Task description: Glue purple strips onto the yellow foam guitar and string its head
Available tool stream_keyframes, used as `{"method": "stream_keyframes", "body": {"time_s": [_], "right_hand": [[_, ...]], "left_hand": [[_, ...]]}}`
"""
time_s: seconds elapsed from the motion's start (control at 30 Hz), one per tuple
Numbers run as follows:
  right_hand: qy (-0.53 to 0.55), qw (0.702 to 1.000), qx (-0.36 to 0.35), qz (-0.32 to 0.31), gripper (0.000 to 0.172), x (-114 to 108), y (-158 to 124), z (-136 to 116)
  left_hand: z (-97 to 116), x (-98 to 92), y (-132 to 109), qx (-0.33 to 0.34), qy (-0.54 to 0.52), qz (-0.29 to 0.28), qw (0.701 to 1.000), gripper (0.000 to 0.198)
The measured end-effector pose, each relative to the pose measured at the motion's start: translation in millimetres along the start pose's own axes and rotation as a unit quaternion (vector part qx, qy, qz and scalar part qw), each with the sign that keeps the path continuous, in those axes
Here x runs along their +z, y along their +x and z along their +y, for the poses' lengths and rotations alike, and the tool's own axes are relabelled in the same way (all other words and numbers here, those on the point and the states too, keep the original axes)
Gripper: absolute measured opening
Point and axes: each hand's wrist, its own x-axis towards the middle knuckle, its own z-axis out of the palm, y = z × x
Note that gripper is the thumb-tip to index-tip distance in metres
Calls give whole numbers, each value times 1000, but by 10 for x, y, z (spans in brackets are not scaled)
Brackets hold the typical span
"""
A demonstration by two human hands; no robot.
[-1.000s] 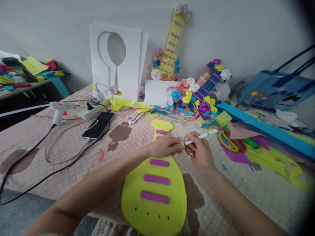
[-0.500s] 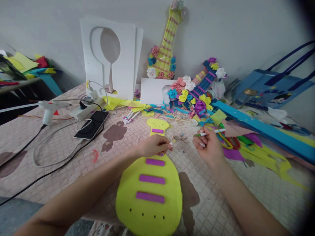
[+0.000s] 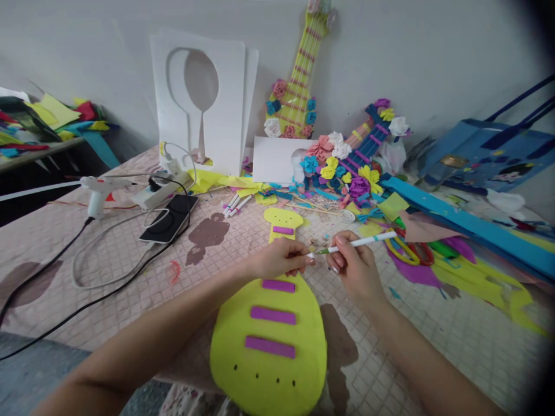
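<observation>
My right hand (image 3: 356, 267) pinches a slim white marker pen (image 3: 368, 241) with a green section toward its left end. That end meets the fingertips of my left hand (image 3: 284, 257), which are closed on a small white piece (image 3: 310, 255); its kind is too small to make out. Below my left hand lies a yellow guitar-shaped cutout (image 3: 269, 372), its neck partly hidden by the hand. Purple strips (image 3: 273, 315) cross the cutout, and small dark holes run near its bottom and on its head.
A hot glue gun (image 3: 97, 193), a phone (image 3: 169, 219) with cables, and a power strip (image 3: 156, 193) lie at left. White cutout boards (image 3: 232, 110) and two decorated guitars (image 3: 299, 86) stand behind. Scissors (image 3: 403, 252), coloured scraps and a blue bag (image 3: 485, 153) are at right.
My right hand has brought the marker pen leftward, so its green end now meets my left fingertips. My left hand stays pinched above the cutout's neck. The view has shifted slightly.
</observation>
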Motion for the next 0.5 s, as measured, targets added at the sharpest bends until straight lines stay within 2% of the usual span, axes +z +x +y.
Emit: {"method": "stream_keyframes", "body": {"time_s": [0.37, 0.5], "right_hand": [[-66, 997, -16, -43, 22, -5, -18, 34], [-97, 993, 1, -66, 23, -1, -45, 63]], "left_hand": [[37, -1, -4, -4, 24, 10, 1000, 36], [57, 0, -15, -9, 36, 12, 999, 34]]}}
